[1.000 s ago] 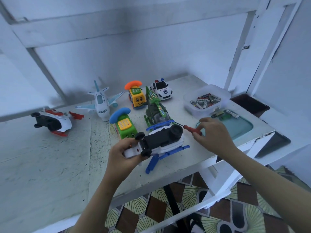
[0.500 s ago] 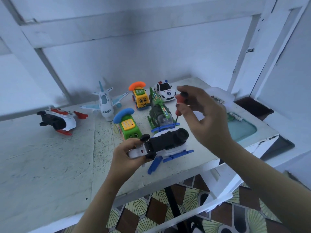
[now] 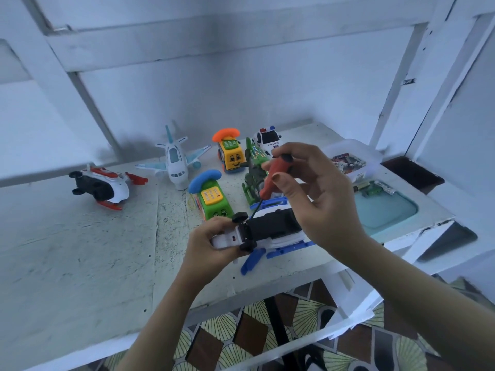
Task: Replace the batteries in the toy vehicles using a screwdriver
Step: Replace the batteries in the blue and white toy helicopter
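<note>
While the left grip [image 3: 211, 243] curls round the upturned white-blue toy [image 3: 270, 226] at the near edge of the desk [image 3: 160, 258], the right grip [image 3: 321, 202] pinches the red screwdriver [image 3: 272, 179], tip seemingly on its underside, where a slanted shaft could slip and scar the plastic.

green helicopter [image 3: 255, 159]: partly behind right hand [image 3: 324, 204] | white toy [image 3: 270, 226], one end: covered by left hand [image 3: 209, 242] | screwdriver [image 3: 272, 179] tip: too small to tell | box [image 3: 359, 151] contents: blurred | right forearm [image 3: 428, 303]: cut off
</note>
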